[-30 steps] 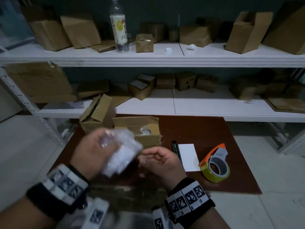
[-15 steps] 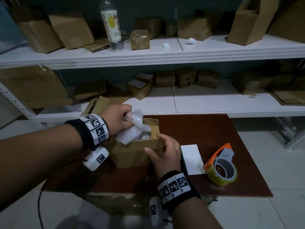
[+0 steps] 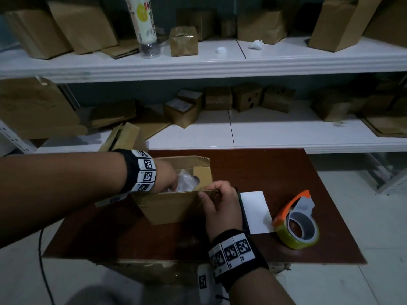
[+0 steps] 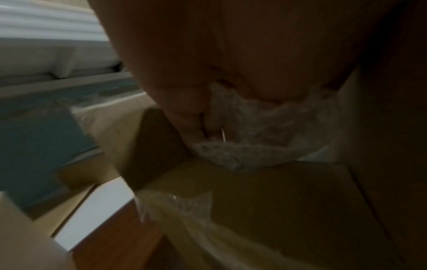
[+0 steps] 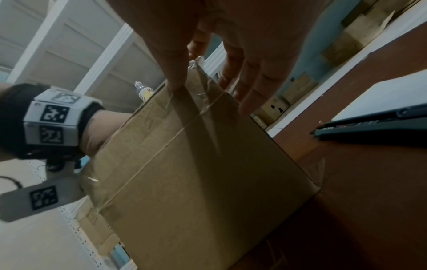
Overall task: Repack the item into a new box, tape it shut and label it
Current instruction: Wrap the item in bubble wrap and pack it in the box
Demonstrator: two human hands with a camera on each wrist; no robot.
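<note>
Open corrugated cardboard box (image 3: pixel 174 205) on a dark red-brown wooden tabletop (image 3: pixel 253 170), flaps up, clear glossy tape along its near face and corner. Inside the box, a crinkly bubble-wrapped item (image 3: pixel 184 181), translucent and whitish, lying low against the left inner wall.

Left hand (image 3: pixel 164 179) sunk into the box from the left, fingers (image 4: pixel 189 117) curled and pressed together around the bubble wrap, gripping it; fingertips mostly hidden by the plastic. Right hand (image 3: pixel 220 205) at the box's near right corner, thumb on the taped front face, the other fingers (image 5: pixel 251 85) draped over the rim, clasping the top edge between them.

Just right of the box: 1 slim black pen or marker (image 3: pixel 243 211), partly hidden by the right hand, lying along the left edge of 1 flat white rectangular label (image 3: pixel 256 211). Touching the label's right corner, 1 roll of yellowish tape in an orange and grey dispenser (image 3: pixel 297 225), round and hollow. Bare tabletop behind the label and along the right and near edges; a chipped near edge. 1 second open box (image 3: pixel 125 137) touching the table's far left corner.

Behind, 2 white smooth shelves (image 3: pixel 264 60) crowded with plain brown cartons, 1 clear plastic bottle (image 3: pixel 144 25) with a white and yellow label, 1 small white cap (image 3: pixel 221 50), 1 crumpled white scrap (image 3: pixel 256 44).
</note>
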